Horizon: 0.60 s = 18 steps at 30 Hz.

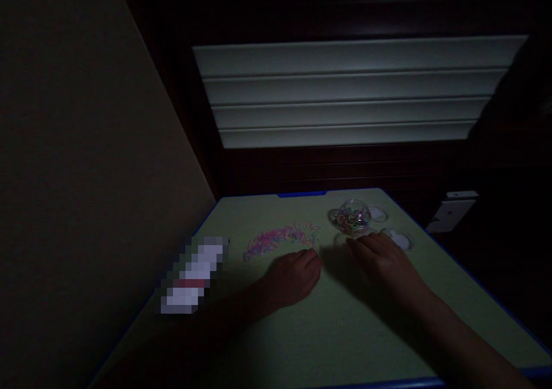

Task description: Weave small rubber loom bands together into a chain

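Dim tbl [345, 331], L hand [295, 275] nr bands [280, 238] (curled)

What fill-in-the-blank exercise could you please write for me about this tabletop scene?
The left hand is near the loose pile of small pieces.
In this view, the clear container stands to the ____ of that pile.
The right hand is nearer to the container than the ____ hand is.
The tabletop has edging coloured ____.

Missing words: right; left; blue.
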### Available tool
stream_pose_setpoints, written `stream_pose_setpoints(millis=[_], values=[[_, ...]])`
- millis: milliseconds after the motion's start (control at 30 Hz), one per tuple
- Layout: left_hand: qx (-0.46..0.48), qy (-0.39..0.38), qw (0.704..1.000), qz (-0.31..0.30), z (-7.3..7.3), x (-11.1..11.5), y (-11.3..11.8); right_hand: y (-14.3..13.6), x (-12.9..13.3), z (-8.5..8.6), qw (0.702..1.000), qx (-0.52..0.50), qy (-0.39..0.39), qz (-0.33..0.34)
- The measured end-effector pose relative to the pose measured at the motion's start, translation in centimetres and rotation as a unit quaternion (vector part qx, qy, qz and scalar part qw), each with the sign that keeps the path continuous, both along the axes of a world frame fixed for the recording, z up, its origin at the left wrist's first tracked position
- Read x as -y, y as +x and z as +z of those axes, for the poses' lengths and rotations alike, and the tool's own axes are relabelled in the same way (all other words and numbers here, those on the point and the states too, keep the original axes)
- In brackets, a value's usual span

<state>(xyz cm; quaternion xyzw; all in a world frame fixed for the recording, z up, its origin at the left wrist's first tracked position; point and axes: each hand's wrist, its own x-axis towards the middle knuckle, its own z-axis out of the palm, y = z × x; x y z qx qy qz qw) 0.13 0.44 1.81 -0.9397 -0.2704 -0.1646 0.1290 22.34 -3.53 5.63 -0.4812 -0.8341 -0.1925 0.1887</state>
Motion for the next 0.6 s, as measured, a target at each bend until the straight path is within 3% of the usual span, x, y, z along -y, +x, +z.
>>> stream_pose_setpoints(millis=[200,600], values=[[-0.01,-0.016,1.0,0.016,0.2,0.0,0.1,-1.3,0.0,-0.8,0.994,0.027,-0.068,0.081],[0.062,-0.086,0.99,0.097,-0.7,-1.8,-0.5,-1.4,-0.2,-1.1,0.989,0.022,-0.117,0.087]])
